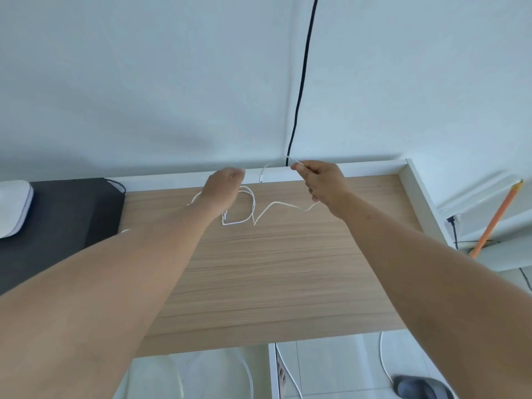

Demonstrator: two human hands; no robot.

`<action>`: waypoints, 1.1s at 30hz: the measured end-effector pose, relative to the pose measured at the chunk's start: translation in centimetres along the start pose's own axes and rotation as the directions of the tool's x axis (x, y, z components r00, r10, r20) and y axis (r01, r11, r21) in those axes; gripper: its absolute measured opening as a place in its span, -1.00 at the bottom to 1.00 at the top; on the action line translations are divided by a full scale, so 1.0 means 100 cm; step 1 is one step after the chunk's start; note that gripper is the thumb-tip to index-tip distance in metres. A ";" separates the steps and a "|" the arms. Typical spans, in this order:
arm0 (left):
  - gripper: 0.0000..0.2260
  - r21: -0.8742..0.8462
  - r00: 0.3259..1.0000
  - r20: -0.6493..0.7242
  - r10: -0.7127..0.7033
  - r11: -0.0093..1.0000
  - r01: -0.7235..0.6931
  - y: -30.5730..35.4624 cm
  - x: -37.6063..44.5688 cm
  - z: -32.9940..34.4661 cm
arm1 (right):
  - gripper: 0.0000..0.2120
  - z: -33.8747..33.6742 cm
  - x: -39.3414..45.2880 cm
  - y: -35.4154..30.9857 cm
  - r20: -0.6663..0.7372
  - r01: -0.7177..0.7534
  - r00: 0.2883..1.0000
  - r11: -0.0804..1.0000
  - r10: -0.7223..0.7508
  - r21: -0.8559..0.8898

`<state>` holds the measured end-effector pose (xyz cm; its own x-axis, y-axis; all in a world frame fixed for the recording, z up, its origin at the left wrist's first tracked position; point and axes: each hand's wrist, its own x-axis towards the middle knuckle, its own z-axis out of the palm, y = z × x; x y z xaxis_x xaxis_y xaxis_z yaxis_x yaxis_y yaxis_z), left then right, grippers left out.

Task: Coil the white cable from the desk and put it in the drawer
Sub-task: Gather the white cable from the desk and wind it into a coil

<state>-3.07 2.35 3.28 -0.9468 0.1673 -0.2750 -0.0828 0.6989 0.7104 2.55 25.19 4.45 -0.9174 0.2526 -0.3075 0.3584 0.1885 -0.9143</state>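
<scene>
A thin white cable [260, 215] lies in loose loops on the wooden desk [273, 269] near its back edge. My left hand [223, 187] is closed around a bunch of cable loops that hang below it. My right hand [319, 180] pinches a strand of the same cable between thumb and fingers, lifted above the desk at the back rim. The cable sags between the two hands and touches the desk. One end with a small plug hangs against the white back rim. No drawer is in view.
A black mat [63, 214] with a white device [13, 208] lies at the left. A black cable [299, 82] runs down the wall behind the desk. An orange stick [495, 220] leans at the right. Below the desk are a white frame, floor cables and a dark slipper [420, 387].
</scene>
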 end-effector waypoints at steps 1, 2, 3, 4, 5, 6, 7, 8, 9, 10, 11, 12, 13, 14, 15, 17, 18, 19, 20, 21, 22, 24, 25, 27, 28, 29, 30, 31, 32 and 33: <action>-0.55 -0.097 1.000 0.022 0.011 0.995 -0.009 0.010 -0.002 -0.004 | -0.89 0.001 -0.005 -0.008 0.056 0.011 0.998 1.000 -0.010 -0.014; -0.51 -0.163 0.999 0.041 0.033 0.986 -0.026 0.019 -0.006 -0.008 | -0.88 0.002 -0.010 -0.016 0.103 0.020 0.995 0.999 -0.017 -0.031; -0.48 -0.205 0.996 0.056 0.063 0.977 -0.051 0.027 -0.010 -0.012 | -0.87 0.003 -0.015 -0.022 0.140 0.032 0.990 0.998 -0.024 -0.049; -0.46 -0.234 0.993 0.071 0.094 0.969 -0.075 0.033 -0.014 -0.016 | -0.86 0.004 -0.019 -0.029 0.165 0.041 0.986 0.997 -0.030 -0.069; -0.47 -0.256 0.989 0.092 0.119 0.962 -0.092 0.036 -0.018 -0.020 | -0.86 0.006 -0.022 -0.034 0.183 0.048 0.983 0.995 -0.033 -0.082; -0.51 -0.271 0.982 0.120 0.143 0.957 -0.106 0.037 -0.021 -0.023 | -0.85 0.007 -0.025 -0.038 0.195 0.054 0.980 0.994 -0.036 -0.091; -0.56 -0.274 0.975 0.146 0.165 0.954 -0.120 0.038 -0.025 -0.027 | -0.84 0.008 -0.028 -0.042 0.203 0.060 0.978 0.993 -0.039 -0.098; -0.61 -0.264 0.970 0.160 0.182 0.955 -0.136 0.039 -0.030 -0.030 | -0.84 0.010 -0.030 -0.045 0.208 0.067 0.977 0.992 -0.044 -0.107; -0.65 -0.236 0.969 0.158 0.188 0.960 -0.148 0.039 -0.034 -0.034 | -0.85 0.011 -0.032 -0.047 0.207 0.073 0.977 0.990 -0.047 -0.121; -0.67 -0.197 0.972 0.141 0.186 0.968 -0.156 0.039 -0.039 -0.038 | -0.85 0.012 -0.034 -0.049 0.202 0.080 0.978 0.986 -0.049 -0.147; -0.67 -0.163 0.977 0.113 0.179 0.974 -0.160 0.038 -0.043 -0.043 | -0.84 0.014 -0.036 -0.050 0.191 0.085 0.980 0.979 -0.050 -0.184; -0.67 -0.148 0.982 0.080 0.170 0.976 -0.157 0.037 -0.046 -0.048 | -0.81 0.015 -0.038 -0.051 0.175 0.091 0.983 0.970 -0.052 -0.224; -0.68 -0.154 0.987 0.045 0.152 0.978 -0.144 0.034 -0.049 -0.055 | -0.78 0.016 -0.040 -0.051 0.152 0.094 0.987 0.961 -0.055 -0.259; -0.68 -0.181 0.993 0.015 0.120 0.977 -0.115 0.032 -0.051 -0.064 | -0.77 0.015 -0.041 -0.050 0.125 0.094 0.990 0.954 -0.060 -0.284; -0.69 -0.228 0.998 -0.005 0.070 0.971 -0.069 0.028 -0.053 -0.073 | -0.79 0.014 -0.043 -0.048 0.099 0.090 0.993 0.950 -0.062 -0.299; -0.71 -0.359 0.999 0.001 -0.046 0.932 0.044 0.023 -0.058 -0.094 | -0.83 0.009 -0.049 -0.044 0.067 0.070 0.996 0.957 -0.053 -0.283; -0.71 -0.418 0.995 0.008 -0.098 0.904 0.093 0.021 -0.062 -0.104 | -0.85 0.007 -0.052 -0.041 0.058 0.056 0.997 0.968 -0.043 -0.244; -0.72 -0.465 0.990 0.006 -0.143 0.876 0.129 0.019 -0.065 -0.113 | -0.86 0.005 -0.054 -0.038 0.051 0.039 0.998 0.980 -0.030 -0.194; -0.73 -0.506 0.984 -0.004 -0.179 0.849 0.152 0.018 -0.069 -0.122 | -0.87 0.004 -0.057 -0.035 0.047 0.022 0.999 0.990 -0.015 -0.142; -0.74 -0.549 0.979 -0.018 -0.205 0.820 0.162 0.015 -0.072 -0.131 | -0.88 0.005 -0.059 -0.033 0.048 0.005 0.999 0.996 0.000 -0.094; -0.74 -0.598 0.974 -0.031 -0.222 0.785 0.160 0.013 -0.075 -0.139 | -0.85 0.006 -0.062 -0.032 0.050 -0.011 0.999 0.999 0.014 -0.051; -0.73 -0.705 0.966 -0.049 -0.252 0.694 0.145 0.006 -0.080 -0.153 | -0.79 0.011 -0.068 -0.031 0.044 -0.037 0.998 0.999 0.037 0.013; -0.73 -0.757 0.962 -0.047 -0.270 0.637 0.142 0.003 -0.082 -0.159 | -0.78 0.013 -0.072 -0.031 0.036 -0.048 0.998 0.998 0.046 0.039; -0.71 -0.843 0.961 -0.008 -0.277 0.519 0.142 -0.005 -0.086 -0.170 | -0.76 0.020 -0.077 -0.033 0.004 -0.055 0.998 0.997 0.055 0.053; -0.71 -0.869 0.967 0.027 -0.255 0.471 0.149 -0.008 -0.089 -0.174 | -0.74 0.025 -0.079 -0.035 -0.022 -0.050 0.998 0.999 0.051 0.019; -0.73 -0.881 0.973 0.065 -0.223 0.445 0.160 -0.011 -0.091 -0.178 | -0.72 0.030 -0.080 -0.038 -0.044 -0.040 0.998 0.998 0.038 -0.042; -0.76 -0.879 0.977 0.091 -0.191 0.446 0.169 -0.014 -0.093 -0.180 | -0.70 0.036 -0.081 -0.043 -0.049 -0.024 0.999 0.990 0.017 -0.137; -0.79 -0.865 0.980 0.104 -0.168 0.471 0.173 -0.017 -0.095 -0.181 | -0.67 0.043 -0.081 -0.049 -0.029 0.002 1.000 0.966 -0.010 -0.257; -0.82 -0.844 0.982 0.105 -0.157 0.508 0.171 -0.018 -0.096 -0.181 | -0.64 0.051 -0.083 -0.056 0.023 0.037 0.999 0.924 -0.030 -0.380; -0.83 -0.819 0.983 0.095 -0.156 0.549 0.167 -0.019 -0.097 -0.181 | -0.63 0.060 -0.086 -0.063 0.093 0.080 0.995 0.870 -0.040 -0.486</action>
<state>0.66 -13.17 16.31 -0.8882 0.1220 -0.4429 -0.4579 -0.1585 0.8747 7.15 16.16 11.31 -0.9430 0.1555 -0.2942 0.3224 0.6453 -0.6925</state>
